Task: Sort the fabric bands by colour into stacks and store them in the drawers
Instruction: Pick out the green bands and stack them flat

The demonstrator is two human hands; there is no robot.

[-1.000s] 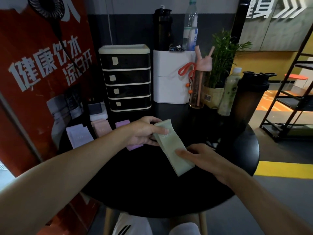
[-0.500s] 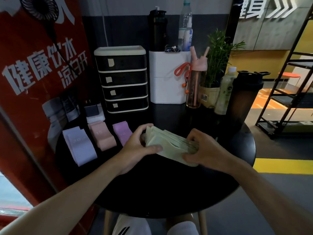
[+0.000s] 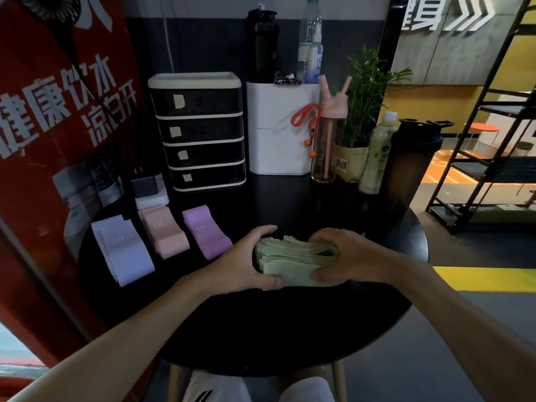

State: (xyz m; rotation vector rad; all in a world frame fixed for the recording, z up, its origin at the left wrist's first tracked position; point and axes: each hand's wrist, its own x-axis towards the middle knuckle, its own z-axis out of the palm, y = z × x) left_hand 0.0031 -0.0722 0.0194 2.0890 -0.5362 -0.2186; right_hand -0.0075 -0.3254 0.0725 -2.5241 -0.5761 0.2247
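Observation:
A stack of pale green fabric bands (image 3: 294, 261) lies flat at the middle of the round black table (image 3: 261, 329). My left hand (image 3: 246, 262) grips its left end, thumb at the front. My right hand (image 3: 345, 256) grips its right end. Left of them lie three other stacks side by side: lavender-white bands (image 3: 121, 250), pink bands (image 3: 164, 232) and purple bands (image 3: 206, 232). The black four-drawer unit (image 3: 200, 130) stands at the back of the table with all drawers closed.
A white box (image 3: 280, 126), a pink bottle (image 3: 329, 140), a potted plant (image 3: 362, 117), a green bottle (image 3: 377, 155) and a dark shaker (image 3: 412, 166) line the back right. A small charger block (image 3: 148, 188) sits left of the drawers. A red banner (image 3: 52, 140) stands on the left.
The green bands went from a single tilted band held between the hands to a flat stack squeezed at both ends. The view shifted, so the three other stacks now show fully.

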